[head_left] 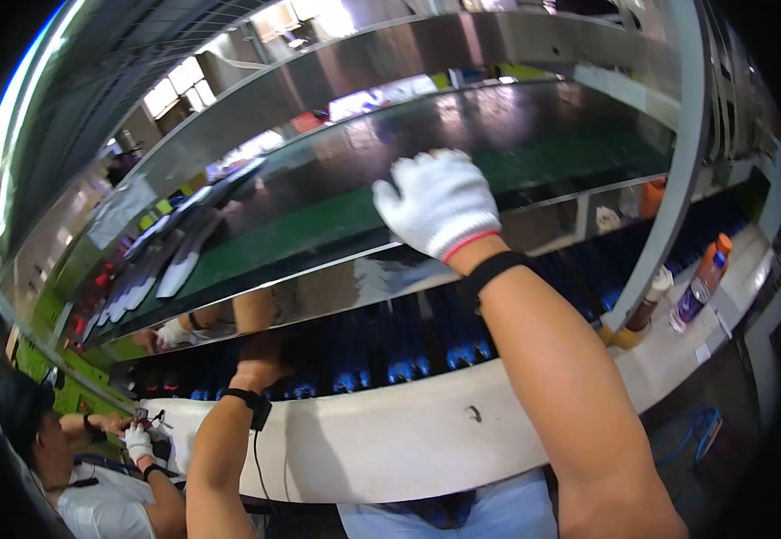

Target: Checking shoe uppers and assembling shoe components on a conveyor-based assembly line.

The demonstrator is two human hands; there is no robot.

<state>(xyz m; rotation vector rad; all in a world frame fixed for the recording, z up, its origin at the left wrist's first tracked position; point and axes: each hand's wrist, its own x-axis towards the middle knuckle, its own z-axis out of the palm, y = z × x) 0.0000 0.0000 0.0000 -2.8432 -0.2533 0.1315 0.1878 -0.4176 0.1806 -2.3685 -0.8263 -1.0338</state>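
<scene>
My right hand (440, 199), in a white knit glove with a red cuff, is raised over the upper green belt (309, 211). Its thumb points out to the left, apart from the fingers, which bend away from me. Nothing shows in its grasp. Lower and to the left, my bare left hand (264, 366) reaches into a dark trough of blue, shiny ribbed rows (408, 366). Shadow hides its fingers, so whether it holds anything is unclear. A mirror-like metal panel (318, 292) behind it reflects a forearm and a white glove.
Long flat grey-white pieces (188, 256) lie at the upper belt's left end. A pale ledge (390, 436) runs along my front. Bottles (700, 287) stand on it beside a grey upright post (678, 207) at right. A co-worker (94, 494) handles small things at lower left.
</scene>
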